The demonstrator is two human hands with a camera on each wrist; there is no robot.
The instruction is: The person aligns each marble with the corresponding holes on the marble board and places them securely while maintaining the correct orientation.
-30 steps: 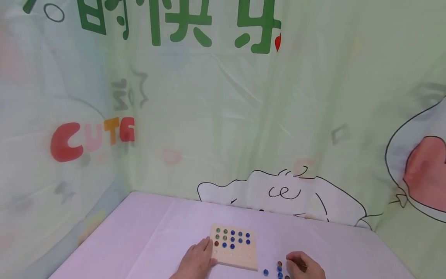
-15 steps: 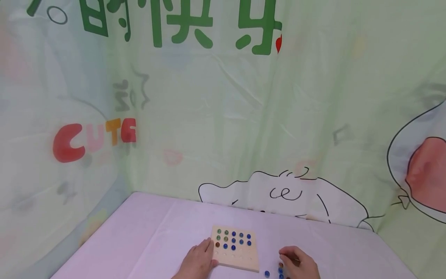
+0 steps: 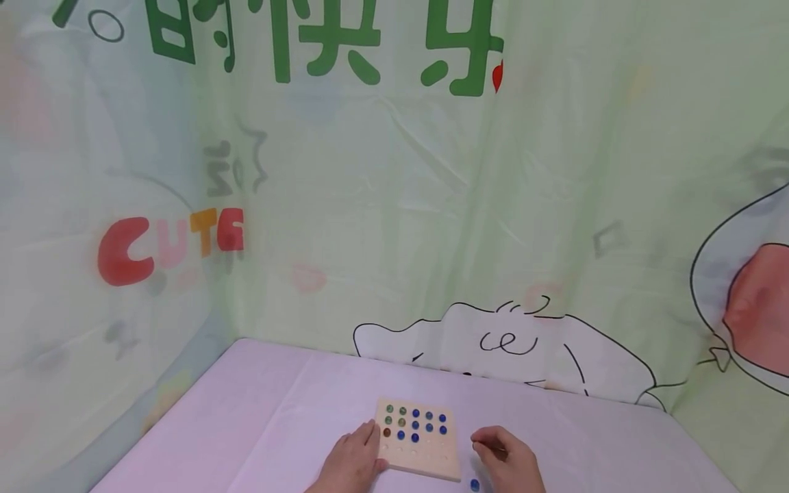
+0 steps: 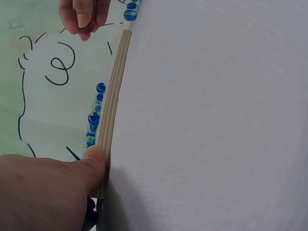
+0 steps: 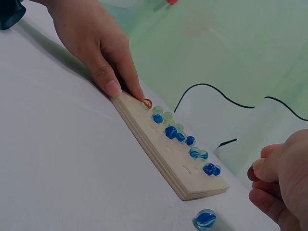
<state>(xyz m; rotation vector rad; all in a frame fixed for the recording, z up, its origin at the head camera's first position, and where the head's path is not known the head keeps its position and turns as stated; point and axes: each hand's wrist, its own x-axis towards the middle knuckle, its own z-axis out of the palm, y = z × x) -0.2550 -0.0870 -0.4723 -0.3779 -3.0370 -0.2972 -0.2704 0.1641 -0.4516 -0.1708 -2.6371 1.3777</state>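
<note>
A square wooden marble board lies on the table, its back rows holding green and blue marbles and a reddish-brown marble at the left. My left hand grips the board's left side, thumb at the near corner and fingers along the edge. To the right of the board, my right hand is raised and pinches a dark red marble between thumb and fingertips. A loose blue marble sits on the cloth between the board and that hand.
Further blue marbles show in a line past the board's end in the left wrist view. A pale cloth covers the table. Printed curtains stand behind it and along the left.
My right hand has moved left from beside the row of loose marbles toward the board, carrying the dark red marble. My left hand stays on the board.
</note>
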